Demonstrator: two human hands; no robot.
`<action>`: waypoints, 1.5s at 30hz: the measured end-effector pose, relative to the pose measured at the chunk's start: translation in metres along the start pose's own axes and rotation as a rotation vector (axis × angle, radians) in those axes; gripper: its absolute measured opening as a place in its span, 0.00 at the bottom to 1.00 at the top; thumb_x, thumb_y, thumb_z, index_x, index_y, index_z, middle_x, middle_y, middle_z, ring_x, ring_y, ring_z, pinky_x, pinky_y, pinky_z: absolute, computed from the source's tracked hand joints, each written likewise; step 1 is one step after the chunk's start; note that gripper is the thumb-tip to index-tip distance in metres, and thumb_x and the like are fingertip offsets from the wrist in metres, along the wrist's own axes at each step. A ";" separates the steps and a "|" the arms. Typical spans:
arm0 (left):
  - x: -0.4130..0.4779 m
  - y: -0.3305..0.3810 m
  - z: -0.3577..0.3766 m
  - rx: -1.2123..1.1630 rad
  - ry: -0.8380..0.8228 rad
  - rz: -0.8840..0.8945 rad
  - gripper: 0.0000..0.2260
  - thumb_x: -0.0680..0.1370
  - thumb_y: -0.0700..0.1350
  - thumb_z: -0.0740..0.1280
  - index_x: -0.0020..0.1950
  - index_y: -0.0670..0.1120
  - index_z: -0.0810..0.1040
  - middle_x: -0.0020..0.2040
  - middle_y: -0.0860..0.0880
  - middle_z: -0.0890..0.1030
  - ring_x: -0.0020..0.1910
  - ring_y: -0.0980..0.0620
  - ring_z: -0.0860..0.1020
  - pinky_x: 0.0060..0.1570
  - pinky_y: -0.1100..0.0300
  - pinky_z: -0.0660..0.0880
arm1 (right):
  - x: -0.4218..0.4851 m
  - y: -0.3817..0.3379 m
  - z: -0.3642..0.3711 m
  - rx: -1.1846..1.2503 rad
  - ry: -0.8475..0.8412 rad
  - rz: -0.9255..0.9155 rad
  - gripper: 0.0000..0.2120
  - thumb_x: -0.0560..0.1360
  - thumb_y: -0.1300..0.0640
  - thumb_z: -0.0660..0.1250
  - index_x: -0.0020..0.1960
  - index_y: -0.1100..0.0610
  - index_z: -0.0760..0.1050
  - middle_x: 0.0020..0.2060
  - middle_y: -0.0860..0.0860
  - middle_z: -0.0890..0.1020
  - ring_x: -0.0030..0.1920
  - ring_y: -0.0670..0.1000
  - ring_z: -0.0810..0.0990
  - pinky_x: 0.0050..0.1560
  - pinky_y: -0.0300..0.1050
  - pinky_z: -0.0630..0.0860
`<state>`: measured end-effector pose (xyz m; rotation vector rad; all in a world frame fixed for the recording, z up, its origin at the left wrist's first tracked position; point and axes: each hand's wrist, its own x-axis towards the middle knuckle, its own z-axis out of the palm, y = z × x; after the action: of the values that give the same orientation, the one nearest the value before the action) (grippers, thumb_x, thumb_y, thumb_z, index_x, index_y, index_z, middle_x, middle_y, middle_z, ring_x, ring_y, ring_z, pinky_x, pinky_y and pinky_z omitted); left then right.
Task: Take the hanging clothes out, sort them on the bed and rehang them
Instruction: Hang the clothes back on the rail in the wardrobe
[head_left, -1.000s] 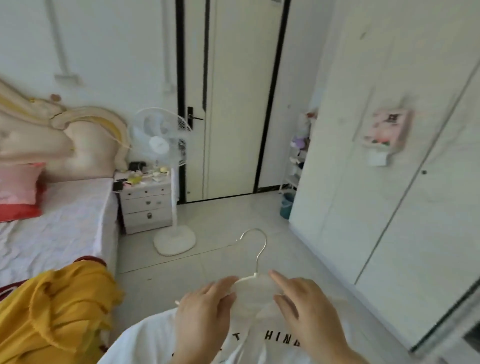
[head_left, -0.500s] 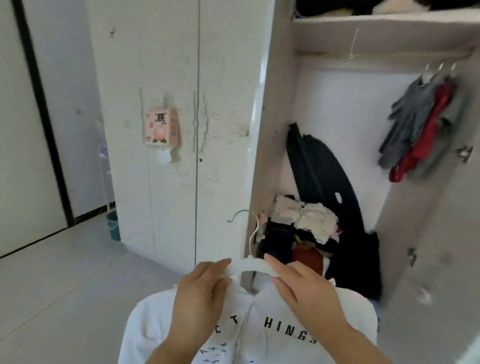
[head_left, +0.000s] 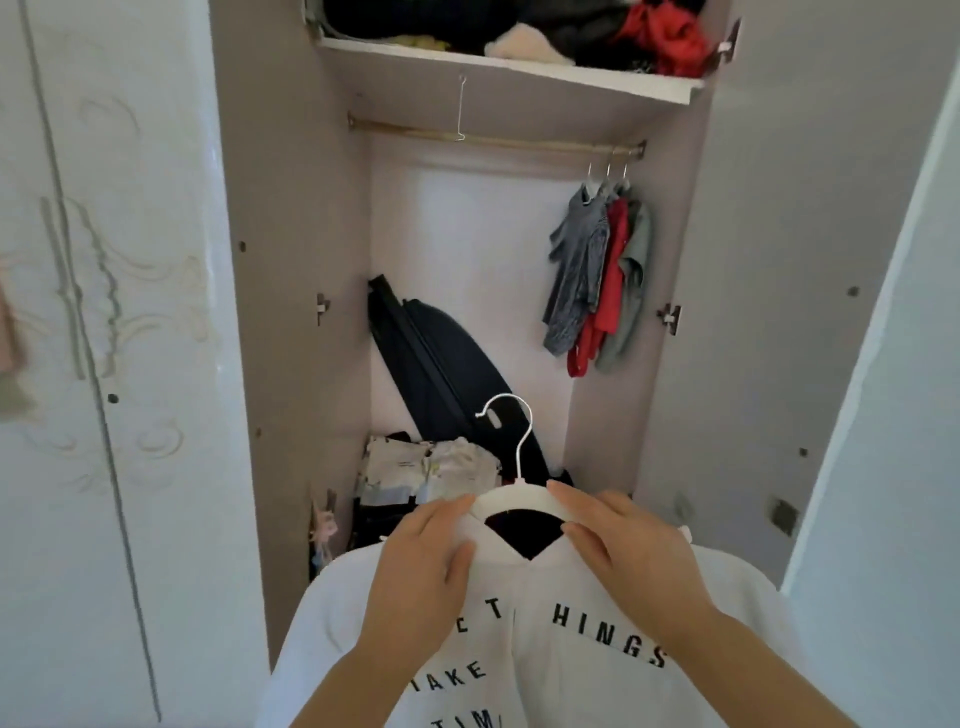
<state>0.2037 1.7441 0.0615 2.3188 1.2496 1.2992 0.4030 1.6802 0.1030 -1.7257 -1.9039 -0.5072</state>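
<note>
A white T-shirt with black lettering (head_left: 524, 639) hangs on a white hanger (head_left: 511, 499) that I hold in front of the open wardrobe. My left hand (head_left: 423, 561) grips the hanger's left shoulder through the shirt. My right hand (head_left: 628, 545) grips its right shoulder. The hook points up at the wardrobe's inside. The brass rail (head_left: 493, 139) runs across the top, bare except at its right end, where a grey, a red and a green garment (head_left: 597, 275) hang on three hangers.
A thin wire hook (head_left: 460, 109) dangles at the rail's left part. A dark bag (head_left: 441, 364) leans in the wardrobe and folded clothes (head_left: 431, 475) are piled on its floor. A shelf (head_left: 509, 67) above holds bundled clothes. Closed doors (head_left: 104, 364) stand left, an open door (head_left: 883, 364) right.
My view has swung right from the bed and room door to the open wardrobe. Both hands have kept hold of the hanger with the white shirt and brought it before the wardrobe.
</note>
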 end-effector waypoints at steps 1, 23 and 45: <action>0.016 -0.004 0.008 -0.010 -0.008 0.016 0.19 0.78 0.45 0.62 0.69 0.54 0.66 0.65 0.55 0.70 0.64 0.57 0.67 0.60 0.71 0.57 | 0.011 0.008 0.003 -0.024 -0.003 0.021 0.20 0.80 0.47 0.53 0.71 0.38 0.59 0.52 0.43 0.76 0.46 0.43 0.76 0.36 0.34 0.63; 0.352 -0.077 0.161 -0.014 0.034 0.178 0.20 0.77 0.44 0.64 0.69 0.54 0.67 0.65 0.58 0.68 0.59 0.62 0.66 0.59 0.71 0.59 | 0.293 0.187 0.110 -0.094 0.087 0.051 0.22 0.79 0.55 0.58 0.71 0.43 0.62 0.49 0.48 0.75 0.47 0.51 0.77 0.41 0.48 0.76; 0.702 -0.184 0.184 0.084 0.185 0.312 0.23 0.79 0.51 0.59 0.73 0.54 0.58 0.71 0.54 0.63 0.67 0.55 0.63 0.65 0.62 0.60 | 0.658 0.282 0.138 -0.335 0.333 0.160 0.13 0.77 0.59 0.57 0.61 0.51 0.69 0.49 0.53 0.74 0.48 0.59 0.77 0.41 0.49 0.74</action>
<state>0.4200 2.4270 0.2792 2.5827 1.0366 1.6206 0.6276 2.3205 0.3700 -1.8395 -1.4956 -1.0274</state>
